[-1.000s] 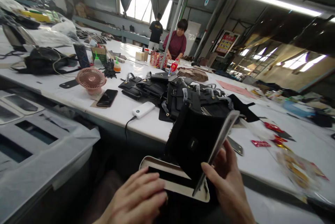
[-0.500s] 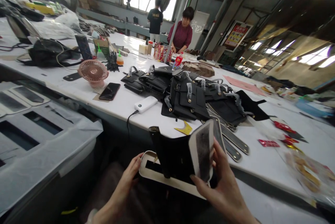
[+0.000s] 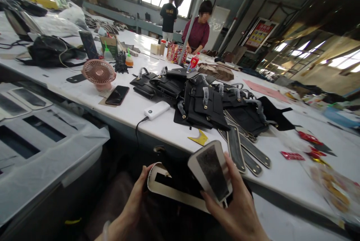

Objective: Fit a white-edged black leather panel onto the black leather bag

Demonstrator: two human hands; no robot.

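Note:
Low in front of me, below the table edge, is a black bag piece [image 3: 174,171] with cream-coloured edging. My left hand [image 3: 137,194] grips its rounded cream end [image 3: 153,181] at the left, fingers mostly behind it. My right hand [image 3: 234,205] is closed on an upright cream panel [image 3: 194,164] with a dark rectangle on its face, thumb in front and fingers at its right edge. Between the hands the dark middle is hard to make out, and whether panel and bag piece are joined is hidden.
Black handbags [image 3: 205,107] with wrapped handles are piled on the white table [image 3: 126,117]. Near them lie dark straps [image 3: 236,151], a yellow template [image 3: 199,137], a white power bank [image 3: 156,110], a phone [image 3: 117,95] and a pink fan [image 3: 99,73]. Two people stand farther back.
The cream panel in my right hand has tipped left, showing more of its face. The black upright part at left has tilted down. My left hand keeps its grip.

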